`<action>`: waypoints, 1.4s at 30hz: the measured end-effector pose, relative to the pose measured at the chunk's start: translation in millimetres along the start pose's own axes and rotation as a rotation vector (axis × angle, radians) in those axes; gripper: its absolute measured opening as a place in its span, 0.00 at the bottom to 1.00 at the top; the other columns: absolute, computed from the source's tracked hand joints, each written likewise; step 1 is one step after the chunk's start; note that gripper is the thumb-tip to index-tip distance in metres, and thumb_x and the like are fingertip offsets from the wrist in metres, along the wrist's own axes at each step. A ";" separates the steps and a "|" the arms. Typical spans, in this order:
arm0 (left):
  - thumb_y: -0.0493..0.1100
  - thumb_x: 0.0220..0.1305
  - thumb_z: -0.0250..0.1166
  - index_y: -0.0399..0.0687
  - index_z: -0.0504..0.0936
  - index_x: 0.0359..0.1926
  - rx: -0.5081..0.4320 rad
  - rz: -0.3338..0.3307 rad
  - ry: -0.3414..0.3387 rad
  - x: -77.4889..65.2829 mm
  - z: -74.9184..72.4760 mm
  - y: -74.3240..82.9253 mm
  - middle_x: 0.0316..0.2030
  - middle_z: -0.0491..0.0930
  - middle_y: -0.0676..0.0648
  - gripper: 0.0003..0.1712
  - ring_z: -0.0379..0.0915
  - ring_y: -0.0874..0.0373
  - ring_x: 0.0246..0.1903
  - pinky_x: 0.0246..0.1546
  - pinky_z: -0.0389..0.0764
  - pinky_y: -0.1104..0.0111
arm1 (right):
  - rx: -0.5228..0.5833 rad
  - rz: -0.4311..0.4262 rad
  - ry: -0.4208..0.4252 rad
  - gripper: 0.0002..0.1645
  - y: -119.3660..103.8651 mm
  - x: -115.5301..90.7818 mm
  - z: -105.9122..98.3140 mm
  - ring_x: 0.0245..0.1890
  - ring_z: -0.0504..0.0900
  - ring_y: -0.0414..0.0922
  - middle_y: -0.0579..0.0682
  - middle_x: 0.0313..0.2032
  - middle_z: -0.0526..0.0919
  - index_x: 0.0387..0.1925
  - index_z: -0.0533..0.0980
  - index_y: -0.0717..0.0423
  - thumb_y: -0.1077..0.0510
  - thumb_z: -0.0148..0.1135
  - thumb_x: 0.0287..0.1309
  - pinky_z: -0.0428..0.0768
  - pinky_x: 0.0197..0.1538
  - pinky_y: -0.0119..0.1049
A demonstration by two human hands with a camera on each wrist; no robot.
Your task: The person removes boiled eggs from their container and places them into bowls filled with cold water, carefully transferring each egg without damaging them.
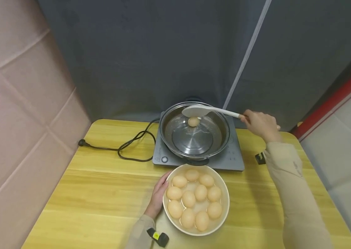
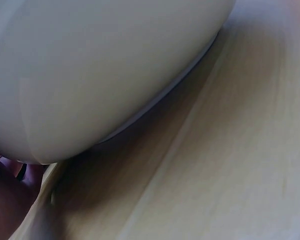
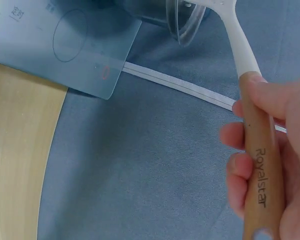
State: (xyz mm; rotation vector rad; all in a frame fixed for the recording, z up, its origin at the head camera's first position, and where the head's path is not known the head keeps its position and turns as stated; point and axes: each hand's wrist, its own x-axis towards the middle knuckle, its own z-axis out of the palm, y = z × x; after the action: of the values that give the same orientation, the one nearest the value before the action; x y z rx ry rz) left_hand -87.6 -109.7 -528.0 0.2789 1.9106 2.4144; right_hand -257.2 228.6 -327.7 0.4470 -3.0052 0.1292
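Note:
My right hand (image 1: 261,124) grips the wooden handle (image 3: 262,150) of a white spoon (image 1: 197,110) and holds it over the far side of a steel pan (image 1: 166,138). One brown egg (image 1: 193,121) is in the pan, just below the spoon's head. In front of the pan stands a cream bowl (image 1: 165,204) with several brown eggs (image 1: 189,199) in clear liquid. My left hand (image 1: 158,195) holds the bowl by its left side. The left wrist view shows the bowl's outer wall (image 2: 110,65) and some fingers (image 2: 12,195) low at its edge, mostly hidden.
Under the pan lies a flat grey cooktop (image 1: 236,159). Its black cord (image 1: 132,141) runs left to a plug (image 1: 82,142) on the wooden table (image 1: 110,186). A dark grey panel (image 1: 150,62) rises behind the table, and a pale wall (image 1: 16,103) stands at the left.

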 end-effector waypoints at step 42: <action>0.42 0.70 0.40 0.31 0.57 0.64 0.007 -0.016 0.015 1.5 -1.0 2.8 0.65 0.57 0.37 0.26 0.56 0.60 0.63 0.62 0.57 0.78 | 0.333 -0.054 -0.541 0.15 -23.3 -37.4 -10.8 0.10 0.59 0.38 0.44 0.12 0.63 0.31 0.74 0.55 0.49 0.48 0.64 0.59 0.13 0.27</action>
State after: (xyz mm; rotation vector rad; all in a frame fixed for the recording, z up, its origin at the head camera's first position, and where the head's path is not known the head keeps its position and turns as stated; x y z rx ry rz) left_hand -89.0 -111.1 -525.4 0.2456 1.9204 2.4066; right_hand -213.8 218.2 -319.6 0.6912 -3.5039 0.6019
